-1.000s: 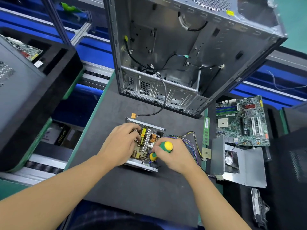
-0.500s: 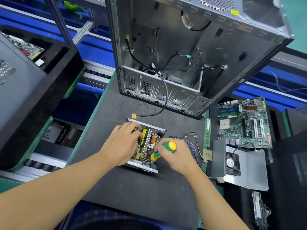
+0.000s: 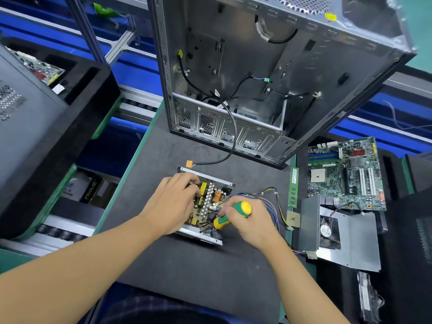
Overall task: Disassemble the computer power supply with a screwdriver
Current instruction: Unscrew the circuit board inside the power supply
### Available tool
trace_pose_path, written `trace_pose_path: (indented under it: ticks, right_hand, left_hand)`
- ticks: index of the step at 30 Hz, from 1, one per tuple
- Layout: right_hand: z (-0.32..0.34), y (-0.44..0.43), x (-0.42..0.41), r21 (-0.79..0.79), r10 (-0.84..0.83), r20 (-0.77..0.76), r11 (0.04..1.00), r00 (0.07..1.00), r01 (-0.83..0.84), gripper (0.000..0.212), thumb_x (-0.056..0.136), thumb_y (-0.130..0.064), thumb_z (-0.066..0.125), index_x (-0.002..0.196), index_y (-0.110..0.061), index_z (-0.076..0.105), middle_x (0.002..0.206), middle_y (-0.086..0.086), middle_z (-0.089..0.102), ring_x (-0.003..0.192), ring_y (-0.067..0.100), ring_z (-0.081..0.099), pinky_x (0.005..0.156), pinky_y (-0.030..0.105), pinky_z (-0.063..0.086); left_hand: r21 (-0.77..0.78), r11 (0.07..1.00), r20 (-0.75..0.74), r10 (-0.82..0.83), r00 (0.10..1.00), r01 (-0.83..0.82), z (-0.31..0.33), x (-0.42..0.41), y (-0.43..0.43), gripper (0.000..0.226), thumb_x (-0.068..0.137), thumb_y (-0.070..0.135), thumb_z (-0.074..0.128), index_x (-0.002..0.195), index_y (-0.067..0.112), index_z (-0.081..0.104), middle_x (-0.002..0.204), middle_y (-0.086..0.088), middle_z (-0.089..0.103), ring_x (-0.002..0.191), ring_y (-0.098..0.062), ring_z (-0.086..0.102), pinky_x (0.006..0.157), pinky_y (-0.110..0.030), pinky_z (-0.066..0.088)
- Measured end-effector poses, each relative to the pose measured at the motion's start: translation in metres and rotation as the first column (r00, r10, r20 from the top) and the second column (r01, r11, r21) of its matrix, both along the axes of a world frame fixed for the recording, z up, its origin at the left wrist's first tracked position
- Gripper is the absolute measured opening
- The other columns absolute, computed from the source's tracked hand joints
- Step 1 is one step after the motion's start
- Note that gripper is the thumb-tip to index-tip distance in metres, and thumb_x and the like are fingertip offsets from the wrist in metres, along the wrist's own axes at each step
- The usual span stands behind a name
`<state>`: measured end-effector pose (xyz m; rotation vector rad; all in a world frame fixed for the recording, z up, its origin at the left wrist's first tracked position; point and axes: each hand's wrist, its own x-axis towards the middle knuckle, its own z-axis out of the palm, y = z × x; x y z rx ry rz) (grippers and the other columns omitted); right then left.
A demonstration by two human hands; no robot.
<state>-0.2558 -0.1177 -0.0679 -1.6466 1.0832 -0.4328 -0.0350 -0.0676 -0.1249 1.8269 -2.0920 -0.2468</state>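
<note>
The opened power supply lies on the dark mat, its circuit board with coils and capacitors exposed inside a metal tray. My left hand rests on its left side, fingers curled over the board and the tray's edge. My right hand grips a green and yellow screwdriver, whose tip points down into the near right corner of the board and is hidden there. A bundle of coloured wires runs out from under my right hand to the right.
An empty computer case stands open at the back of the mat. To the right lie a RAM stick, a motherboard, a metal cover with a fan and a CPU chip. Black trays stand left.
My right hand has tilted the screwdriver handle lower and to the right, and its tip has shifted toward the near corner of the board. My left hand stays on the supply.
</note>
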Motion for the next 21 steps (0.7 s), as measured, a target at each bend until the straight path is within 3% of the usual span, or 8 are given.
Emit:
trace_pose_path:
  ticks: [3, 8, 12, 21]
  right_hand:
    - [-0.0012, 0.0010, -0.0014, 0.018, -0.012, 0.027, 1.000, 1.000, 0.012, 0.020, 0.072, -0.041, 0.056, 0.070, -0.027, 0.070, 0.074, -0.002, 0.070, 0.067, 0.010, 0.060, 0.058, 0.019, 0.045]
    - [-0.0019, 0.0029, -0.0035, 0.049, -0.026, 0.059, 0.999, 0.998, 0.023, 0.018, 0.074, -0.038, 0.057, 0.071, -0.025, 0.070, 0.074, -0.006, 0.069, 0.058, 0.003, 0.057, 0.051, 0.011, 0.039]
    - [-0.0030, 0.0044, -0.0050, 0.098, -0.045, 0.102, 0.995, 0.994, 0.035, 0.017, 0.074, -0.037, 0.057, 0.071, -0.025, 0.070, 0.066, -0.007, 0.066, 0.049, 0.004, 0.052, 0.047, 0.010, 0.037]
    - [-0.0035, 0.0056, -0.0062, 0.042, -0.034, 0.073, 0.999, 0.997, 0.031, 0.020, 0.075, -0.040, 0.057, 0.073, -0.025, 0.070, 0.068, -0.005, 0.066, 0.048, 0.004, 0.052, 0.047, 0.008, 0.035]
  left_hand:
    - [-0.001, 1.000, 0.001, -0.002, 1.000, 0.002, 0.0007, -0.0003, 0.0004, 0.020, 0.088, 0.014, 0.051, 0.101, 0.022, 0.066, 0.122, 0.006, 0.051, 0.112, -0.017, 0.052, 0.090, -0.035, 0.041]
    - [-0.001, 1.000, 0.012, 0.001, 1.000, -0.001, 0.0019, -0.0008, 0.0009, 0.019, 0.089, 0.013, 0.053, 0.101, 0.021, 0.067, 0.122, 0.006, 0.052, 0.113, -0.016, 0.051, 0.090, -0.036, 0.041]
    - [-0.002, 1.000, 0.015, 0.008, 1.000, -0.008, 0.0037, -0.0017, 0.0011, 0.019, 0.089, 0.012, 0.055, 0.100, 0.021, 0.068, 0.121, 0.006, 0.053, 0.113, -0.016, 0.052, 0.090, -0.036, 0.041]
    - [0.001, 1.000, 0.031, 0.012, 0.999, -0.012, 0.0054, -0.0031, 0.0012, 0.018, 0.089, 0.013, 0.056, 0.100, 0.021, 0.068, 0.122, 0.005, 0.054, 0.113, -0.016, 0.051, 0.091, -0.036, 0.042]
